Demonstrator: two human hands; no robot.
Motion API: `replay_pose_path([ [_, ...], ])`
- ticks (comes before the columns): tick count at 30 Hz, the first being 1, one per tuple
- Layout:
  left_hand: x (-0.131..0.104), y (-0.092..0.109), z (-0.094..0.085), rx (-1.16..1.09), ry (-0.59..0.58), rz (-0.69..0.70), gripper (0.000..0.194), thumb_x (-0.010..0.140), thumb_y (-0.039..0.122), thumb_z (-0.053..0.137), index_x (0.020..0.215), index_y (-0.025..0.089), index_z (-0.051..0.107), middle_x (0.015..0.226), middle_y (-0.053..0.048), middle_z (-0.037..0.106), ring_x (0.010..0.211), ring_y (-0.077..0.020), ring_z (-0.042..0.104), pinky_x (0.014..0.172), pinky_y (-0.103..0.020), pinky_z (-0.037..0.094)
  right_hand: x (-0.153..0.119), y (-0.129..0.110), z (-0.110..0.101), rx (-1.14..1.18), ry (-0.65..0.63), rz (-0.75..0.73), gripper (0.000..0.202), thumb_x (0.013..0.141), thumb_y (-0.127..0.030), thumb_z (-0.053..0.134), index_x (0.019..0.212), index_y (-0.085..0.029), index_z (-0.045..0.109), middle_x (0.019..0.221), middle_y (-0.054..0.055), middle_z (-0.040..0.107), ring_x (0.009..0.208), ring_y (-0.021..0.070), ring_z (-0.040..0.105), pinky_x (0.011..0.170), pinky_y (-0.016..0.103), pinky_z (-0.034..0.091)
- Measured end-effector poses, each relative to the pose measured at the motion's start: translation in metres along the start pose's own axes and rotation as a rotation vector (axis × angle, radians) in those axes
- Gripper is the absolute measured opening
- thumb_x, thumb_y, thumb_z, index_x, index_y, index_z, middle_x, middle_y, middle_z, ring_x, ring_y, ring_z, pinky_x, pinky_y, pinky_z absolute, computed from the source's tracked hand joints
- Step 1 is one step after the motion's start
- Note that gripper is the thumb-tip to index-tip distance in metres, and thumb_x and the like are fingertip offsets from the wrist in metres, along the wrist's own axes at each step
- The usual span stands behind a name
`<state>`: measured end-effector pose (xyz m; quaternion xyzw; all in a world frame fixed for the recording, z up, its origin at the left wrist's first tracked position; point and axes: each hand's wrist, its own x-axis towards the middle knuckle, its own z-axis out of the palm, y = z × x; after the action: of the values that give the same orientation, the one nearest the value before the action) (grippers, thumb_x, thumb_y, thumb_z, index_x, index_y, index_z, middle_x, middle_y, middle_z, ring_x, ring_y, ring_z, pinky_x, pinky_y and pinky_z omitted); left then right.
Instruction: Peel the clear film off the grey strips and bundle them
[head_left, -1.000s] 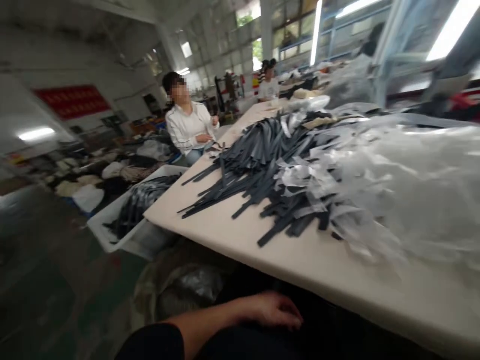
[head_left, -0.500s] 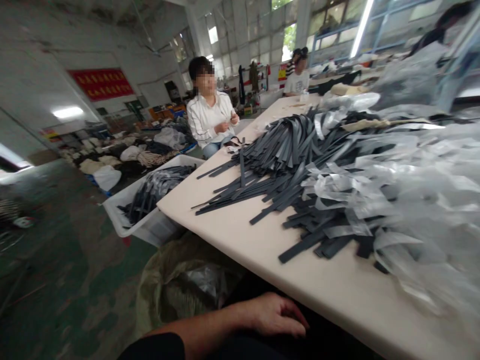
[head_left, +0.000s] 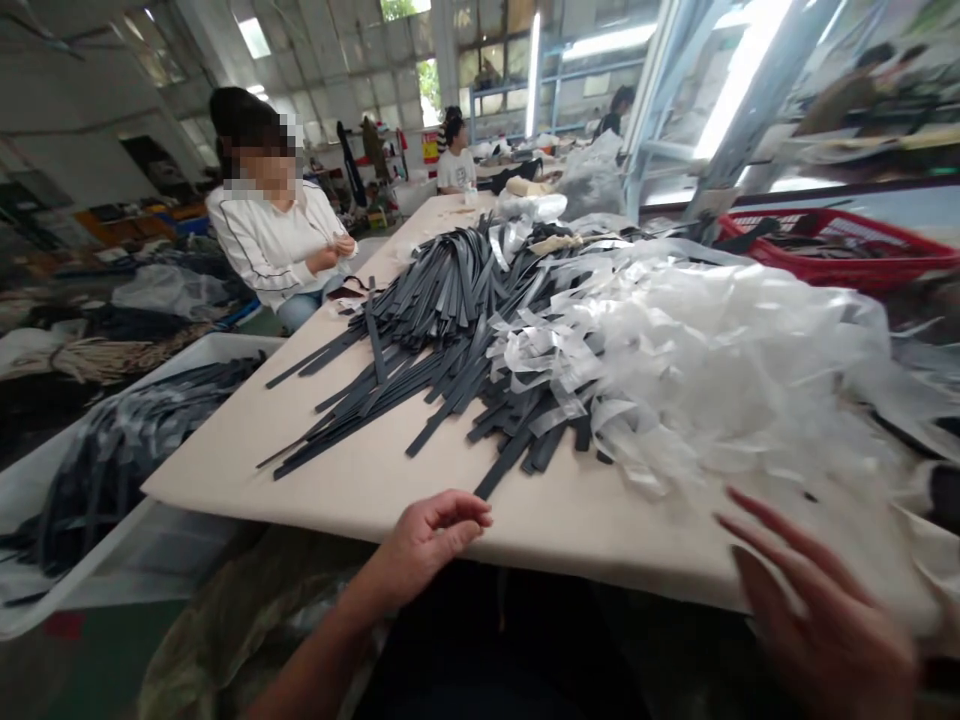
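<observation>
My left hand [head_left: 435, 538] is at the near table edge, its fingers loosely bent and thumb a little apart, with nothing seen between them. Just beyond its fingertips lies the end of a dark grey strip [head_left: 504, 468], one of many strips [head_left: 450, 285] heaped on the beige table [head_left: 375, 500]. At the lower right, blurred, my right hand [head_left: 817, 600] is spread and holds nothing that I can see. It is in front of a large pile of translucent white film strips [head_left: 720, 350], not clearly touching it.
A white bin [head_left: 161, 545] of dark strips stands left of the table, with a greenish sack [head_left: 217, 630] below the edge. A person in a white top [head_left: 277, 240] sits at the left side. A red basket [head_left: 847, 260] is at the right; other people are farther back.
The view has swung right and the table now fills more of it. My left hand has come up from below the table edge to beside it. My right hand has entered at the lower right.
</observation>
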<state>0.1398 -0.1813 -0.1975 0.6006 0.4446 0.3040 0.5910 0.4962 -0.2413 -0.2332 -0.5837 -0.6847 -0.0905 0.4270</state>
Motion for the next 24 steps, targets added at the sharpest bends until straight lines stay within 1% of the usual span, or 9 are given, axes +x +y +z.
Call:
replay_pose_path([
  [4, 0.043, 0.016, -0.024, 0.18, 0.084, 0.157, 0.032, 0.089, 0.042, 0.06, 0.107, 0.018, 0.069, 0.1, -0.008, 0.074, 0.094, -0.0221, 0.068, 0.088, -0.037, 0.051, 0.011, -0.023, 0.058, 0.284, -0.171, -0.103, 0.025, 0.096, -0.02, 0.05, 0.114, -0.026, 0.066, 0.117, 0.009, 0.07, 0.103, 0.0218, 0.069, 0.086, 0.033, 0.058],
  [7, 0.093, 0.036, -0.027, 0.549, 0.169, 0.385, 0.021, 0.089, 0.033, 0.06, 0.101, 0.019, 0.071, 0.103, -0.007, 0.073, 0.098, -0.022, 0.066, 0.093, -0.039, 0.049, 0.018, -0.034, 0.08, 0.265, -0.234, -0.093, 0.023, 0.095, -0.02, 0.049, 0.107, -0.024, 0.069, 0.11, 0.009, 0.073, 0.096, 0.0223, 0.071, 0.082, 0.034, 0.059],
  [9, 0.126, 0.05, -0.016, 0.802, 0.191, 0.557, 0.017, 0.087, 0.026, 0.062, 0.1, 0.019, 0.071, 0.106, -0.007, 0.072, 0.102, -0.0224, 0.065, 0.095, -0.039, 0.047, 0.018, -0.037, 0.082, 0.225, -0.252, -0.081, 0.023, 0.094, -0.02, 0.05, 0.105, -0.023, 0.07, 0.109, 0.009, 0.073, 0.095, 0.0229, 0.071, 0.083, 0.036, 0.059],
  [11, 0.153, 0.06, 0.003, 0.985, 0.188, 0.684, 0.016, 0.086, 0.024, 0.064, 0.1, 0.019, 0.071, 0.107, -0.007, 0.072, 0.103, -0.0232, 0.064, 0.095, -0.039, 0.047, 0.015, -0.036, 0.08, 0.215, -0.257, -0.072, 0.023, 0.095, -0.019, 0.049, 0.106, -0.023, 0.069, 0.11, 0.009, 0.072, 0.096, 0.0226, 0.07, 0.084, 0.036, 0.058],
  [14, 0.182, 0.064, 0.035, 1.219, 0.167, 0.845, 0.021, 0.086, 0.021, 0.064, 0.106, 0.022, 0.07, 0.115, -0.008, 0.069, 0.109, -0.0253, 0.061, 0.096, -0.042, 0.045, 0.012, -0.035, 0.077, 0.211, -0.278, -0.067, 0.023, 0.095, -0.018, 0.049, 0.106, -0.023, 0.069, 0.112, 0.009, 0.072, 0.099, 0.0225, 0.069, 0.086, 0.037, 0.057],
  [16, 0.196, 0.058, 0.049, 1.341, 0.14, 0.962, 0.025, 0.089, 0.016, 0.059, 0.111, 0.024, 0.069, 0.127, -0.009, 0.064, 0.119, -0.0269, 0.056, 0.104, -0.046, 0.039, 0.011, -0.035, 0.078, 0.212, -0.296, -0.065, 0.023, 0.094, -0.018, 0.049, 0.106, -0.022, 0.068, 0.113, 0.009, 0.071, 0.099, 0.0227, 0.068, 0.086, 0.037, 0.056],
  [18, 0.207, 0.051, 0.055, 1.416, 0.101, 1.038, 0.025, 0.092, 0.015, 0.053, 0.107, 0.025, 0.07, 0.132, -0.008, 0.062, 0.127, -0.0271, 0.051, 0.111, -0.051, 0.031, 0.011, -0.035, 0.079, 0.216, -0.306, -0.067, 0.022, 0.094, -0.018, 0.05, 0.106, -0.021, 0.068, 0.113, 0.009, 0.071, 0.1, 0.0229, 0.067, 0.087, 0.038, 0.056],
  [21, 0.214, 0.044, 0.049, 1.434, 0.053, 1.068, 0.02, 0.093, 0.018, 0.054, 0.094, 0.025, 0.073, 0.128, -0.005, 0.065, 0.128, -0.0255, 0.051, 0.115, -0.053, 0.023, 0.011, -0.035, 0.08, 0.229, -0.297, -0.064, 0.022, 0.094, -0.017, 0.05, 0.107, -0.021, 0.068, 0.113, 0.01, 0.071, 0.1, 0.023, 0.067, 0.089, 0.038, 0.054],
  [24, 0.198, 0.045, 0.037, 1.319, 0.124, 1.095, 0.018, 0.091, 0.021, 0.06, 0.093, 0.029, 0.075, 0.124, -0.002, 0.068, 0.127, -0.0236, 0.052, 0.115, -0.053, 0.023, 0.011, -0.034, 0.079, 0.269, -0.29, -0.035, 0.024, 0.093, -0.016, 0.049, 0.106, -0.021, 0.069, 0.112, 0.009, 0.072, 0.1, 0.0236, 0.067, 0.088, 0.039, 0.054],
])
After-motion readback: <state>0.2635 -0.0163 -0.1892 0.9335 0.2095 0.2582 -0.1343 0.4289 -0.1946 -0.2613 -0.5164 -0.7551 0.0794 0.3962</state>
